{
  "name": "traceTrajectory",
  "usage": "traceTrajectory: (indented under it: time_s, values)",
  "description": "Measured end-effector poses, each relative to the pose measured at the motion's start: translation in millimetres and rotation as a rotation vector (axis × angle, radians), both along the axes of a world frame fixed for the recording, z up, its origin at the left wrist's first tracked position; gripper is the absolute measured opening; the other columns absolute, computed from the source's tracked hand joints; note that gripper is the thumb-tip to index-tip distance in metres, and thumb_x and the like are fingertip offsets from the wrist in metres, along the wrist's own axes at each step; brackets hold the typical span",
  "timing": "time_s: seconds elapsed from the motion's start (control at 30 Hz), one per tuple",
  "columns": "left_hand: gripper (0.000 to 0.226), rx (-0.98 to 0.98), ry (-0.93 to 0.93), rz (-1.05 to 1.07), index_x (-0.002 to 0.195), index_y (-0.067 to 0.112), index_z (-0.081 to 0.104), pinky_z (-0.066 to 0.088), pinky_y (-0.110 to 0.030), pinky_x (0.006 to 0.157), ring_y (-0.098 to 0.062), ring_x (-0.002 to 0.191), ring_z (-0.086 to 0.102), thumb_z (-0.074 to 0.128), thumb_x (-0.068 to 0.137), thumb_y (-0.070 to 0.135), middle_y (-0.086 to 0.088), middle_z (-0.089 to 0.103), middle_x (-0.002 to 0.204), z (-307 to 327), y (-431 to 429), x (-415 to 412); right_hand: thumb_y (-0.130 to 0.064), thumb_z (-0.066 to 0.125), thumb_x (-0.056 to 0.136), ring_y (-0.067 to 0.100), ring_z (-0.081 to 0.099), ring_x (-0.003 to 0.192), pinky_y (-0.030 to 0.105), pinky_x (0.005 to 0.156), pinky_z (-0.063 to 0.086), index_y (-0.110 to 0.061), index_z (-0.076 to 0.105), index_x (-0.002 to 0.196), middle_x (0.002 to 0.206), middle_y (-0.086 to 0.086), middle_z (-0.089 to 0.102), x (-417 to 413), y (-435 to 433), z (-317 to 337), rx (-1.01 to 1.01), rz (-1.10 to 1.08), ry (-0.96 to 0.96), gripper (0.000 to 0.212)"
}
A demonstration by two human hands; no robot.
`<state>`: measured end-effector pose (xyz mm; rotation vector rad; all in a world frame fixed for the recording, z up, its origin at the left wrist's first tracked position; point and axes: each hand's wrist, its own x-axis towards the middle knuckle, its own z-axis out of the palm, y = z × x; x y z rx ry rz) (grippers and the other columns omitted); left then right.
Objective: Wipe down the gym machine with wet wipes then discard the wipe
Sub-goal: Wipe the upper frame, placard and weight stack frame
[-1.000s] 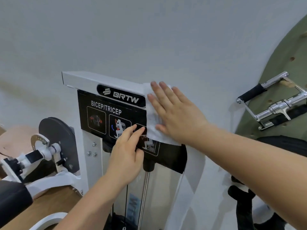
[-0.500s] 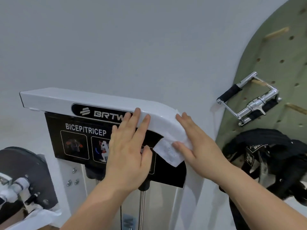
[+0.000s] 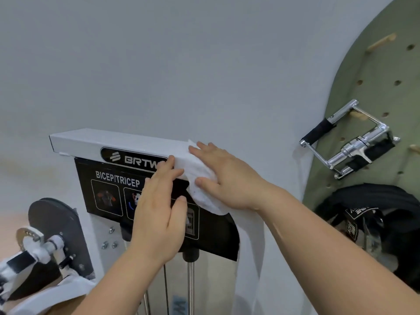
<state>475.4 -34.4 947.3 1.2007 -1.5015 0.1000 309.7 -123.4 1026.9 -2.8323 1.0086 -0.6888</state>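
Right hand (image 3: 227, 180) pressed flat on crumpled white wipe (image 3: 195, 171), left hand (image 3: 159, 214) flat on glossy black panel (image 3: 106, 178)

The left hand (image 3: 156, 214) hides middle pictures on the placard (image 3: 86, 192).

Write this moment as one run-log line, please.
step: wipe | right hand: presses wipe on top bar | left hand: rests on panel | discard: not done

Machine frame (image 3: 113, 142) is glossy painted metal, wipe (image 3: 203, 197) soft fibrous cloth (speckled), handle (image 3: 354, 147) polished chrome.
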Motion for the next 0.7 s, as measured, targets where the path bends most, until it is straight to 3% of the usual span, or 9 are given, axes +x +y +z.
traceTrajectory:
  time_s: [0.17,0.27,0.33,0.4,0.5,0.6,0.7]
  values:
    - [0.062,0.021,-0.163,0.058,0.151,0.023,0.041,0.023,-0.058,0.121,-0.011,0.154,0.02,0.041,0.089,0.028,0.004,0.029,0.164,-7,12,-43,-0.041,0.048,0.106,-0.001,-0.012,0.155,0.024,0.127,0.001,-0.049,-0.004,0.158,0.17,-0.019,-0.01,-54,20,-109,0.029,-0.077,-0.446,0.074]
    - [0.067,0.116,-0.291,0.112,0.157,0.025,0.031,0.015,-0.057,0.123,-0.013,0.156,0.013,0.04,0.091,0.03,0.004,0.016,0.169,-18,12,-68,-0.041,0.044,0.105,0.005,-0.014,0.156,0.016,0.124,-0.004,-0.058,-0.021,0.152,0.168,-0.022,-0.021,-66,38,-178,0.122,-0.119,-0.606,0.082]
    - [0.07,0.172,-0.335,0.152,0.159,0.026,0.027,0.011,-0.054,0.123,-0.014,0.156,0.008,0.04,0.091,0.03,0.005,0.007,0.17,-25,15,-80,-0.043,0.042,0.105,0.005,-0.017,0.156,0.024,0.126,-0.003,-0.056,-0.024,0.151,0.167,-0.019,-0.026,-70,42,-200,0.209,-0.114,-0.663,0.082]
    - [0.072,0.203,-0.347,0.184,0.16,0.026,0.024,0.012,-0.056,0.123,-0.013,0.157,0.006,0.043,0.091,0.027,0.006,0.005,0.17,-26,19,-89,-0.049,0.041,0.103,0.003,-0.024,0.153,0.032,0.128,-0.004,-0.049,-0.025,0.149,0.166,-0.011,-0.031,-71,38,-195,0.27,-0.108,-0.66,0.081]
    - [0.07,0.199,-0.348,0.206,0.16,0.033,0.022,0.012,-0.055,0.123,-0.008,0.156,0.005,0.045,0.094,0.024,0.008,0.005,0.17,-18,24,-99,-0.048,0.05,0.103,0.005,-0.031,0.151,0.029,0.125,-0.014,-0.039,-0.022,0.152,0.167,-0.003,-0.029,-68,20,-153,0.228,-0.029,-0.587,0.087]
    - [0.068,0.2,-0.375,0.235,0.159,0.034,0.023,0.009,-0.05,0.122,-0.006,0.155,0.005,0.044,0.096,0.022,0.01,0.006,0.17,-8,22,-107,-0.045,0.054,0.103,0.011,-0.025,0.154,0.03,0.124,-0.016,-0.023,-0.009,0.162,0.17,-0.001,-0.019,-62,-1,-107,0.13,0.025,-0.468,0.089]
    - [0.066,0.258,-0.409,0.278,0.158,0.033,0.026,0.008,-0.051,0.122,-0.009,0.156,0.004,0.041,0.095,0.024,0.011,0.005,0.17,-6,21,-112,-0.046,0.051,0.103,0.008,-0.022,0.154,0.027,0.124,-0.015,-0.022,-0.004,0.163,0.17,-0.006,-0.013,-57,-2,-114,0.073,0.039,-0.523,0.085]
